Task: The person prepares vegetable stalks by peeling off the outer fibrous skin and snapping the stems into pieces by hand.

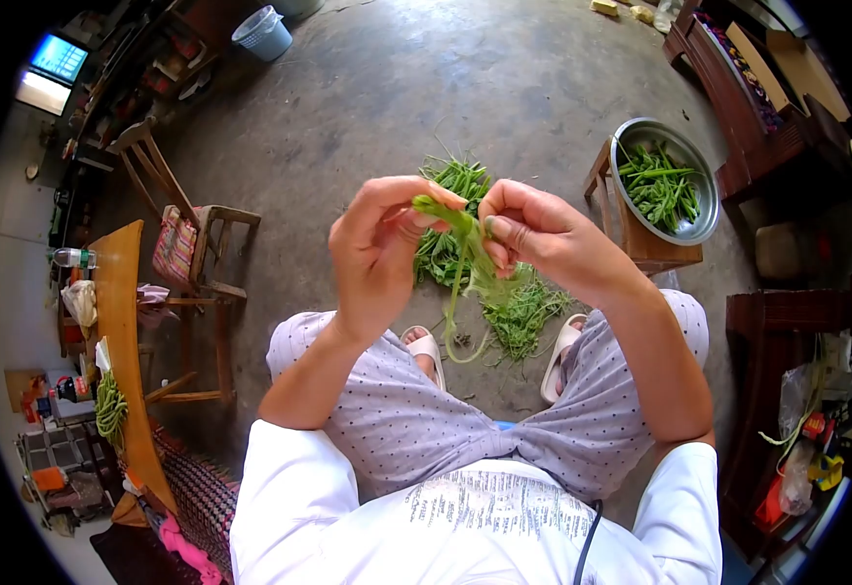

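Observation:
My left hand (367, 253) is raised in front of me, thumb and fingers closed on a pale green vegetable stem (460, 222). Close beside it, my right hand (548, 239) pinches the same stem's other side, where thin, see-through green strands hang down. A curled tendril dangles below both hands. On the floor behind the hands lies a pile of leafy green stems (434, 261), partly hidden by them. Nearer my feet is a heap of fine, stringy green scraps (523, 317).
At the right, a metal basin (711, 216) holding green stems stands on a wooden stool (655, 255). To the left are a wooden chair (192, 214) and a wooden table (119, 273) with a bundle of long green beans (111, 409). A blue bucket (263, 37) stands farther back.

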A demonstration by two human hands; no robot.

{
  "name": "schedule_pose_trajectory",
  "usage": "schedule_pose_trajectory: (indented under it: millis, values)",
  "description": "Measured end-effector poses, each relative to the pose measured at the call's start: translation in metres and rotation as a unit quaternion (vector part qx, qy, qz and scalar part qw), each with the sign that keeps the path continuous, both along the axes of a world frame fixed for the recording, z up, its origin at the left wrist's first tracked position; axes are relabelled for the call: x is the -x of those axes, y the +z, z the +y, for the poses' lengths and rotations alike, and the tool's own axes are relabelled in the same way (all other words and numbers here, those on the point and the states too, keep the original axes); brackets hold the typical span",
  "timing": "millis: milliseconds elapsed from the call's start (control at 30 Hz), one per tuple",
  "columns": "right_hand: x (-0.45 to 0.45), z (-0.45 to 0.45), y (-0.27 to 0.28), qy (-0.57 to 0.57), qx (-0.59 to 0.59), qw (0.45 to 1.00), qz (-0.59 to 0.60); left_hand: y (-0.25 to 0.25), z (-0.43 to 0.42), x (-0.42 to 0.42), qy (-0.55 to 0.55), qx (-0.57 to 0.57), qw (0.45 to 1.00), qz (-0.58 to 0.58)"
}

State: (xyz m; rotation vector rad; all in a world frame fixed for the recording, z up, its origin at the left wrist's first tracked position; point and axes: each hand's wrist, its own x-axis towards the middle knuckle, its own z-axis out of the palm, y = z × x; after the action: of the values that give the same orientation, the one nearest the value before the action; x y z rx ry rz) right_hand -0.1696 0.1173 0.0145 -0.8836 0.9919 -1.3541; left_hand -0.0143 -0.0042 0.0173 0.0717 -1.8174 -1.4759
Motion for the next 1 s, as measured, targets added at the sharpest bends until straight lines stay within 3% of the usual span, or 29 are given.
schedule_pose_trajectory:
  millis: [67,333,400,667,800,1000]
  values:
    - [-0.002,0.001,0.000,0.000,-0.026,0.998,0.060,0.005,-0.002,0.001,0.059,-0.010,0.998,0.005]
    - [-0.002,0.008,-0.001,-0.007,-0.002,0.982,0.190,0.009,-0.011,-0.001,0.084,-0.019,0.996,0.019]
    - [-0.001,0.010,0.005,0.016,-0.028,0.957,0.287,0.011,-0.016,-0.003,0.098,-0.021,0.995,0.022]
    - [0.007,0.020,-0.042,0.053,-0.065,0.890,0.448,0.019,-0.051,-0.022,0.167,-0.067,0.982,0.051]
    - [0.020,0.030,-0.096,0.070,-0.152,0.826,0.538,0.020,-0.070,-0.039,0.195,-0.102,0.973,0.070]
    - [0.072,0.075,-0.225,0.137,-0.304,0.646,0.687,0.026,-0.098,-0.076,0.262,-0.116,0.947,0.144]
